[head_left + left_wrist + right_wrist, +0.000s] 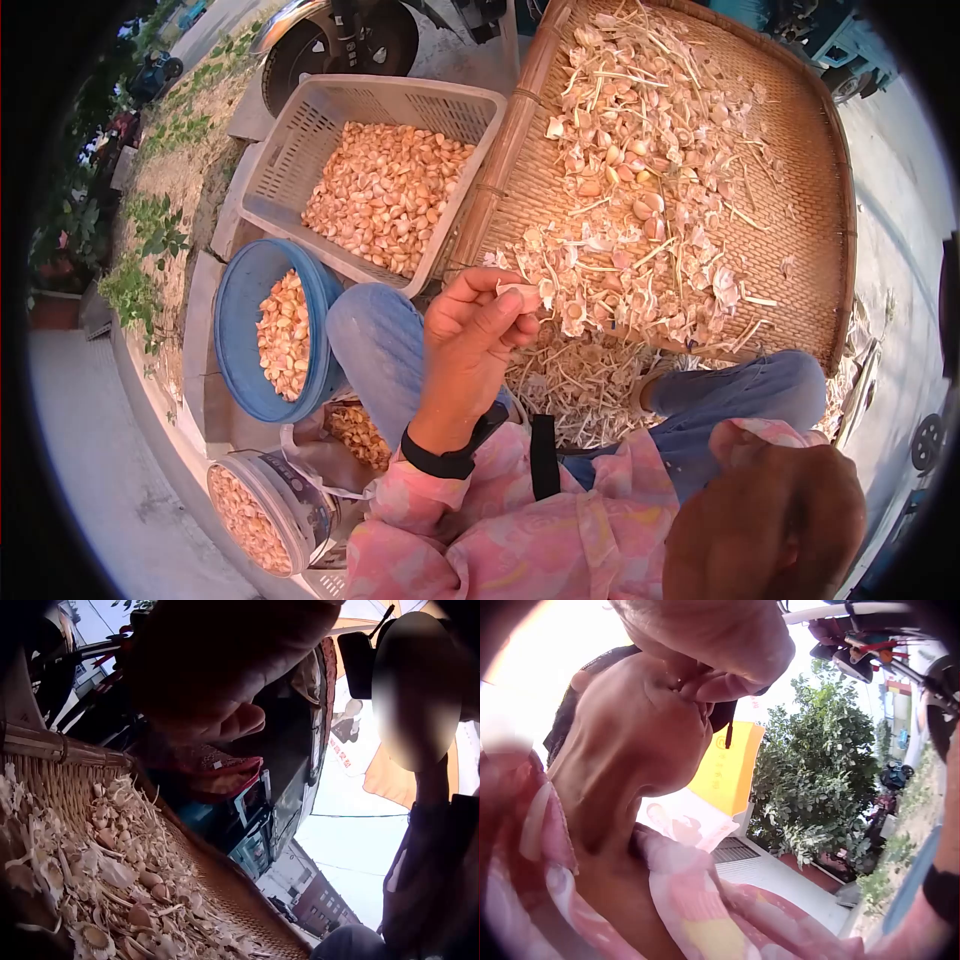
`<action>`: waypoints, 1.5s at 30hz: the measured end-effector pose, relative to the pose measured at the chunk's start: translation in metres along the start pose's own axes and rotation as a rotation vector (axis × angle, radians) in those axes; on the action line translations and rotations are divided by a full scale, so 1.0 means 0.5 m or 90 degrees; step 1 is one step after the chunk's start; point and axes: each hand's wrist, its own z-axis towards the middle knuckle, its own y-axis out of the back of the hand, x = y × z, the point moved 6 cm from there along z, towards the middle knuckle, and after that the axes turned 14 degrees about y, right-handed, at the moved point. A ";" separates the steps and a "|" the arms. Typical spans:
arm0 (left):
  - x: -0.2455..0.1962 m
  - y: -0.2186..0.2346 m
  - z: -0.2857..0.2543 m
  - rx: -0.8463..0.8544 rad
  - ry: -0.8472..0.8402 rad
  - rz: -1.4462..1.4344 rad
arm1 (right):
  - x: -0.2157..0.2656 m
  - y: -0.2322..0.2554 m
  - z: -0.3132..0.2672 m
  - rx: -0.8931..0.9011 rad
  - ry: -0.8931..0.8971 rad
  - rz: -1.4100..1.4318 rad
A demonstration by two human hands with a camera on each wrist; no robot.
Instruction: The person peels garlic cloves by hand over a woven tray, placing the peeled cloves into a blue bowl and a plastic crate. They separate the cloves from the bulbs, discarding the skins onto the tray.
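In the head view the left hand (pixel 470 340) pinches a pale garlic piece (pixel 518 292) between thumb and fingers, beside the near edge of the woven tray (pixel 800 230). The left wrist view shows that hand (pixel 217 675) dark above garlic skins (pixel 112 870). Close to the head camera, the right hand (pixel 770 510) is raised and blurred. It is at the person's mouth in the right wrist view, where the hand (pixel 712 645) covers part of the face; whether its fingers hold anything is hidden. Garlic skins, stems and some cloves (pixel 648 206) lie on the tray.
A plastic crate (pixel 262 190) of cloves stands left of the tray, with a blue bucket (pixel 228 330) and a white bucket (pixel 290 530) of cloves nearer. Loose skins (pixel 590 390) lie between the knees. A wheel (pixel 395 45) stands behind the crate.
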 end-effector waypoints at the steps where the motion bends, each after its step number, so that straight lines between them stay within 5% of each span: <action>1: -0.011 0.005 -0.013 0.001 -0.012 -0.007 | -0.006 0.005 -0.006 0.000 0.017 0.000; 6: -0.043 0.043 -0.057 -0.027 -0.074 -0.018 | -0.058 0.005 0.002 -0.017 0.076 -0.034; 13: -0.024 0.055 -0.061 -0.037 -0.054 0.005 | -0.103 0.008 0.048 0.202 -0.183 0.157; 16: -0.022 0.050 -0.064 -0.034 -0.046 0.018 | -0.101 -0.007 0.026 0.077 -0.173 0.156; 19: -0.023 0.049 -0.065 -0.041 -0.050 0.022 | -0.101 0.017 0.037 0.204 -0.120 0.043; 22: -0.032 0.057 -0.062 -0.047 -0.086 -0.001 | -0.118 0.039 0.086 0.179 -0.033 -0.234; 25: -0.049 0.043 -0.071 -0.076 -0.137 0.057 | -0.138 0.169 0.200 0.191 -0.040 -0.672; 26: -0.056 0.040 -0.070 -0.091 -0.167 0.082 | -0.130 0.239 0.237 0.319 0.022 -0.891; 28: -0.072 0.037 -0.063 -0.092 -0.195 0.064 | -0.110 0.276 0.237 0.347 -0.151 -1.046; 31: -0.068 0.029 -0.053 -0.087 -0.197 0.054 | -0.089 0.307 0.148 0.262 -0.239 -1.010; 33: -0.057 0.010 -0.036 -0.045 -0.196 0.063 | -0.082 0.293 0.115 0.357 -0.211 -0.993; 34: -0.053 0.000 -0.032 -0.057 -0.194 0.096 | -0.076 0.301 0.104 0.293 -0.194 -0.964; 41: -0.009 -0.013 -0.005 -0.110 -0.214 0.251 | -0.026 0.281 0.101 0.520 -0.034 -1.215; 45: 0.025 -0.028 0.022 0.010 -0.130 0.057 | 0.009 0.347 0.088 0.171 -0.205 -0.986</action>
